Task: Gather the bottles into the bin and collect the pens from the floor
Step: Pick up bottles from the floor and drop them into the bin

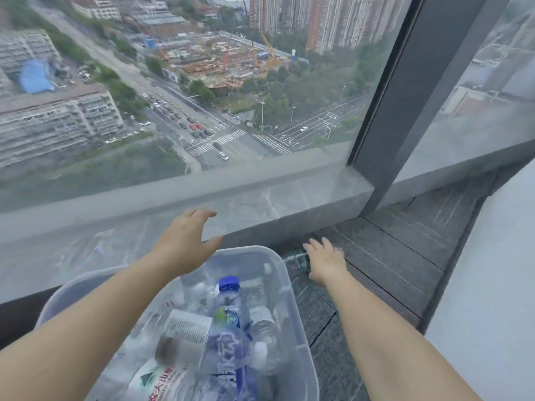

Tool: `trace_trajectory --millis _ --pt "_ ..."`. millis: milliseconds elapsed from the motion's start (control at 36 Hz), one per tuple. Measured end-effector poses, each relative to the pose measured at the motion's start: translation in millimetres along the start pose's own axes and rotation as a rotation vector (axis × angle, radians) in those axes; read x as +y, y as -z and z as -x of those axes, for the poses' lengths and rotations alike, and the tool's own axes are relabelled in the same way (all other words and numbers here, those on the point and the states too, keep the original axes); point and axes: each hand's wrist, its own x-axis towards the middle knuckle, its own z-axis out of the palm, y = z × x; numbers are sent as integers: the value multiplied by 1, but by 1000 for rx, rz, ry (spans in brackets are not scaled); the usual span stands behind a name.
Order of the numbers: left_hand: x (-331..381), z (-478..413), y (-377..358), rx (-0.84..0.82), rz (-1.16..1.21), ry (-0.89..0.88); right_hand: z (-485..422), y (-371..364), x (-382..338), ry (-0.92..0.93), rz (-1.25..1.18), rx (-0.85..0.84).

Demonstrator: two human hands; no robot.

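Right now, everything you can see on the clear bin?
The bin is a translucent plastic tub with rounded corners and a thick rim, upright on dark carpet beside the window ledge. No lid visible. It holds several clear plastic bottles lying jumbled, one blue-capped bottle with a blue label on top. The left hand hovers open above its far rim; whether it touches is unclear. The near end is cut off by the frame.

You face a big window (202,82) looking down on a street crossing (228,143), a building site (228,59) and tall blocks. A grey stone sill (289,198) runs along its foot, glossy and reflecting. A dark frame post (405,96) ends the sill at its right. Below lies dark striped carpet (390,256), with a pale wall (492,285) at your right edge.
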Motion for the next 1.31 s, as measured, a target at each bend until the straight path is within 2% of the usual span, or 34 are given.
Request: trace_trajectory --millis 222,417,500,611,694,778,861,944,1028,1111,1167,1306 --pt "-40 18 6 89 12 124 -20 -26 -12 37 227 50" --pt "-52 33 16 84 6 118 6 -40 -4 -122 192 29" --pt "-54 43 28 104 10 101 22 -12 -3 -262 41 69" --pt "-56 57 49 135 29 85 48 56 -13 -338 -357 199" --pt "-60 75 68 157 64 58 80 109 -35 -250 -594 309" --pt "-63 96 85 181 73 16 120 145 -66 -62 -707 333" --pt "-69 117 101 197 82 -12 161 163 -100 88 -687 308" --pt "-79 134 113 211 90 -32 191 164 -128 135 -605 274" --pt "-89 150 122 221 86 -42 206 147 -145 83 -507 213" --pt "-97 163 126 220 86 -57 212 120 -152 -1 -404 -37" --pt "-102 169 127 216 82 -61 214 107 -152 -54 -354 -123" --pt "-113 178 129 218 69 -78 221 108 -146 -133 -377 -45"
